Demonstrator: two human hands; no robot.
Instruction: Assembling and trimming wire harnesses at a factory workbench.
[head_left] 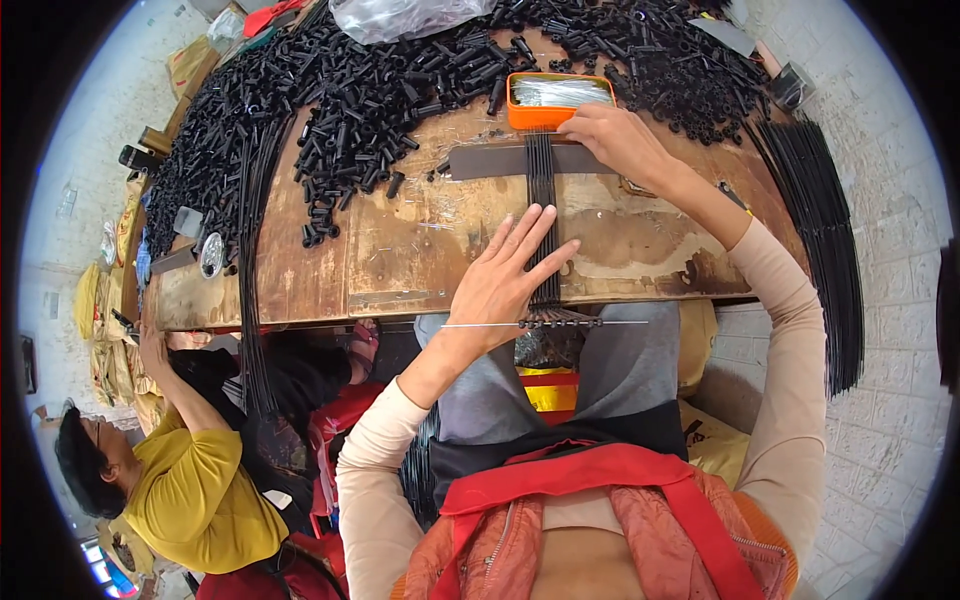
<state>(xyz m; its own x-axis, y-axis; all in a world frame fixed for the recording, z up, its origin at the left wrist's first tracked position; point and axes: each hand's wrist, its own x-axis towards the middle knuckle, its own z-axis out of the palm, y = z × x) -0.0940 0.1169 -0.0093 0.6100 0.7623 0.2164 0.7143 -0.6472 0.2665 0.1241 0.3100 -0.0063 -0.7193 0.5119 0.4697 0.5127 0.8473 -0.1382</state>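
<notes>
A row of thin black rods (541, 175) runs from the far part of the wooden table to its near edge. My left hand (497, 280) lies flat across these rods, open, with its fingers spread. Below its wrist, a thin metal rod (625, 322) crosses the near ends of the black rods, where small black pieces sit in a line. My right hand (618, 140) is at the far ends of the rods, just in front of an orange box (540, 121) of thin whitish sticks (560, 93). Its fingertips are pinched together; what they hold is too small to tell.
Black tubular parts (350, 120) are heaped along the table's far side. A dark flat strip (490, 162) lies under the rods. Long black rod bundles hang at the left (252, 230) and right (815, 230). A person in a yellow top (205, 490) sits at the left.
</notes>
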